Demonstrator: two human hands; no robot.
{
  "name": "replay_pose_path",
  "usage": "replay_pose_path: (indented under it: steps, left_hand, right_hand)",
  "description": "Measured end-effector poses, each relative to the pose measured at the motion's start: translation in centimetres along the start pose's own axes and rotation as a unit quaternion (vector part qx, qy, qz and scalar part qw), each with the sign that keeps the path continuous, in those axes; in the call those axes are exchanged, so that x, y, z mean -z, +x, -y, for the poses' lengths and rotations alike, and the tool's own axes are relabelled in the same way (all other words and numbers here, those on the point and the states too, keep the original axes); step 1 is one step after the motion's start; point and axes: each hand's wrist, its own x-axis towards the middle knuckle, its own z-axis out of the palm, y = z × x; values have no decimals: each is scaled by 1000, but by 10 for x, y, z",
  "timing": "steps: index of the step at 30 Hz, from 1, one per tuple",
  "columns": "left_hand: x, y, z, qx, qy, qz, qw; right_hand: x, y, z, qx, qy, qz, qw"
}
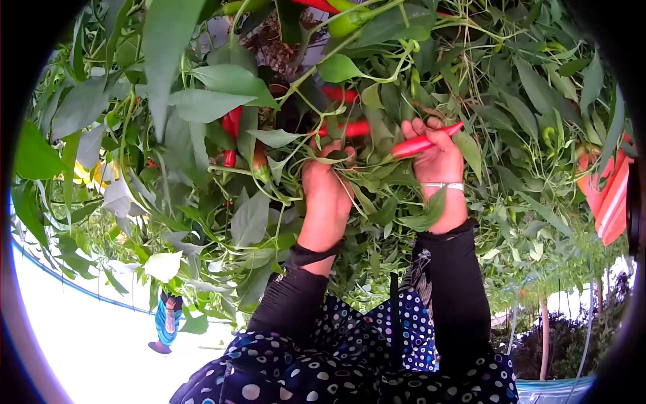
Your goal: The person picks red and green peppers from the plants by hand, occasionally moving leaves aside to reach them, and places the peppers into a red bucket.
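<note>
My right hand (441,161), with a white band at the wrist, is closed around a long red chili pepper (424,143), thumb across it. Thin stems and leaves lie close below that pepper. To its left, my left hand (326,178) reaches into the foliage with curled fingers, partly covered by leaves. Whatever those fingers grip is hidden. Just above them hangs another red chili pepper (350,128), and a further red pepper (340,94) shows higher up. A brownish-green pepper (260,165) hangs left of my left hand.
Dense pepper plants (538,101) surround both hands. More red peppers (232,121) hang at the left, and a green one (346,25) near the top. A red-orange striped bag or cloth (611,195) is at the right edge. Another person (167,320) stands far off at lower left.
</note>
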Motion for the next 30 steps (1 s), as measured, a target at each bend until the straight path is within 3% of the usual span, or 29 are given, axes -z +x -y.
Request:
replay_pose_path:
  steps: [2, 4, 6, 7, 8, 9, 10, 12, 13, 14, 16, 17, 18, 19, 20, 22, 24, 25, 28, 29, 30]
  left_hand:
    - [2, 1, 1, -1, -21, 10, 1000]
    - [1, 0, 0, -3, -27, 22, 999]
    - [4, 0, -3, -3, -27, 20, 999]
    - [3, 0, -3, -3, -25, 22, 999]
    - [-1, 0, -3, -3, -23, 25, 999]
    - [-7, -1, -2, -6, -24, 11, 1000]
    - [-8, -4, -2, -13, -28, -11, 999]
    - [-12, -5, -3, 1, -23, -33, 999]
    - [-4, 1, -2, -13, -14, 27, 999]
    - [-12, -3, -3, -11, -35, -21, 999]
    - [-10, 1, -3, -13, -12, -14, 1000]
    - [-15, -3, 1, -66, -90, 6, 994]
    - [-6, 7, -1, -16, -35, 11, 999]
    - [-6, 13, 5, -9, -24, -20, 999]
    - [0, 24, 17, -58, -33, -21, 998]
    - [19, 43, 45, -62, -101, 50, 992]
    - [31, 44, 56, -109, -64, 69, 990]
    - [39, 43, 62, -148, -20, 91, 985]
    - [51, 38, 75, -249, 112, 151, 950]
    - [42, 3, 33, -306, 402, 120, 855]
    - [48, 12, 60, -439, 451, 37, 777]
  right_hand:
    - [16, 3, 1, 11, 41, 11, 999]
    - [31, 7, 5, 22, 122, 111, 986]
    - [62, 29, 40, 188, 164, 46, 967]
    - [78, 33, 66, 197, 257, 6, 946]
    - [89, 29, 93, 169, 222, 23, 960]
    - [90, 22, 108, 199, 129, 57, 970]
    - [77, 12, 126, 247, 11, 110, 963]
    - [26, -9, 112, 203, -125, 181, 954]
    - [-4, -16, 94, 207, -276, 182, 921]
    - [-28, -18, 72, 213, -415, 189, 864]
    - [-55, -1, 33, 129, -479, 333, 802]
    - [-68, 2, 13, 208, -639, 348, 654]
    - [-79, 4, -1, 292, -760, 339, 472]
    - [-77, 12, -12, 271, -767, 359, 458]
    - [-80, 10, -16, 257, -793, 347, 429]
    - [-71, 26, -19, 227, -849, 327, 349]
    - [-83, 27, -20, 98, -933, 236, 254]
    - [-58, 42, -14, 187, -890, 298, 290]
    - [-32, 60, -11, 229, -892, 281, 270]
    - [7, 95, 8, 335, -830, 293, 337]
    - [43, 122, 28, 434, -750, 297, 402]
